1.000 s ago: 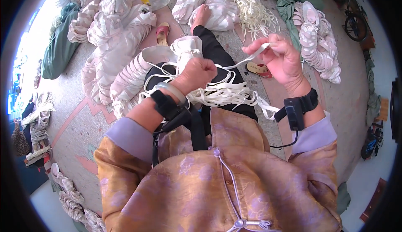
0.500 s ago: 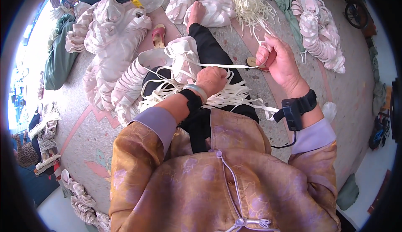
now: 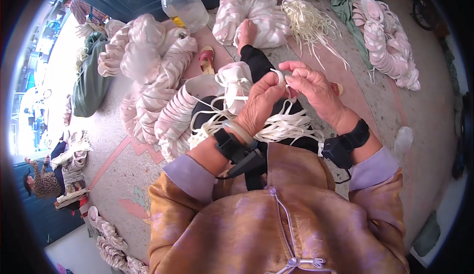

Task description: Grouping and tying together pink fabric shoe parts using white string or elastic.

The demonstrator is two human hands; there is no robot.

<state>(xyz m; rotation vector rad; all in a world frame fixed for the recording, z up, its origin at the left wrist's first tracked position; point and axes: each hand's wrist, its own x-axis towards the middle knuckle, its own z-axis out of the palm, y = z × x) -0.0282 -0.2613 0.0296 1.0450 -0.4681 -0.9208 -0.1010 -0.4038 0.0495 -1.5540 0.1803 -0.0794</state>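
Note:
Above my lap my two hands meet, fingertips nearly touching. My left hand [image 3: 264, 98] is closed, with a white shoelace [image 3: 278, 75] looping up between thumb and forefinger. My right hand [image 3: 318, 93] pinches at the same lace, its upper fingers partly stretched out; the lace end is hard to make out there. A white shoe upper [image 3: 233, 82] with lace across its front lies beyond my left hand, on a curved row of stacked uppers [image 3: 178, 107]. Loose white laces [image 3: 289, 126] are heaped over my dark trousers, partly hidden by my wrists.
Bundles of pinkish-white uppers [image 3: 148, 42] lie on the floor to the left, more [image 3: 256, 12] by my bare foot [image 3: 247, 32], others [image 3: 387, 42] at far right. A lace heap [image 3: 308, 22], a large clear jug [image 3: 185, 7] and a red sandal [image 3: 207, 59] are ahead.
My left hand has lifted from the lap laces and moved right; my right hand has come in and lower to meet it. The lace stretched between shoe and right hand is now gathered at my fingertips.

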